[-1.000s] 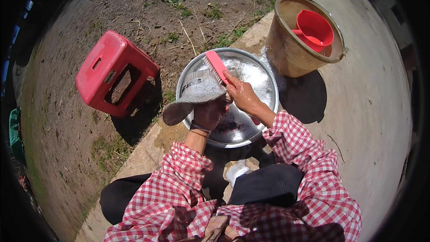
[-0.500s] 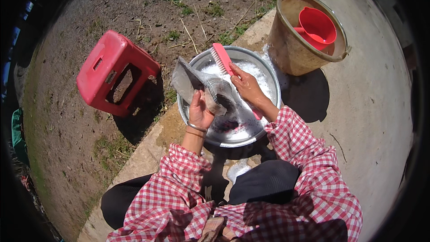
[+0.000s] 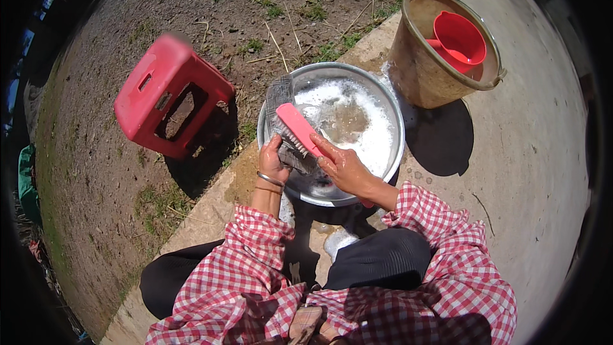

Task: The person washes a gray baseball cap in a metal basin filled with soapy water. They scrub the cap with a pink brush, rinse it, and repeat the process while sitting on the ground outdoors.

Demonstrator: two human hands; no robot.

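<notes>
My left hand (image 3: 273, 163) grips a wet grey checked cloth (image 3: 279, 93) over the left side of a round metal basin (image 3: 398, 144). My right hand (image 3: 345, 170) is wrapped round the handle of a pink scrub brush (image 3: 293, 122) with pale bristles. The bristles face down and left, against the cloth or very close to it. White suds (image 3: 377, 144) float on the water below. Part of the cloth is hidden behind the brush head and my left fingers.
A tan bucket (image 3: 408, 64) with a red dipper (image 3: 461, 37) inside stands at the basin's far right. A red plastic stool (image 3: 150, 92) is on the dirt to the left. Concrete (image 3: 523, 172) extends along the right.
The brush has swung down and left from beside the cloth onto or close to it. The cloth now hangs narrower and turned, and my right hand has come nearer to me.
</notes>
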